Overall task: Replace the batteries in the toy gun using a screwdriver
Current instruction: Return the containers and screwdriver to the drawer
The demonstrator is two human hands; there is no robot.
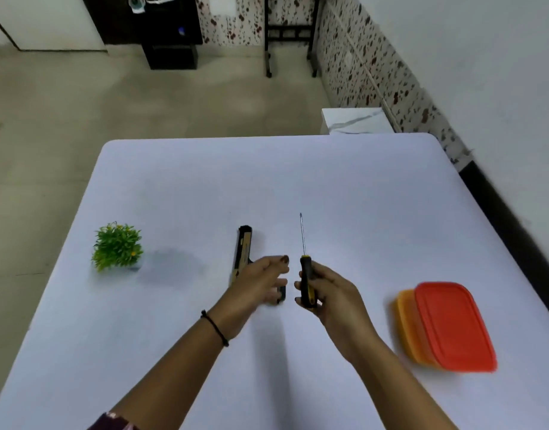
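Observation:
A black and tan toy gun [244,248] lies on the white table [344,187], barrel pointing away from me. My left hand [259,282] hovers over its grip with the fingers spread and relaxed, covering most of the grip; whether it touches the gun I cannot tell. My right hand [330,294] grips the black and yellow handle of a screwdriver [305,268], whose thin metal shaft points away from me, just right of the gun.
A small green potted plant [117,247] stands at the left of the table. An orange container with a red lid [447,325] sits at the right. Beyond the far table edge lie the floor, dark furniture and a white box [355,121].

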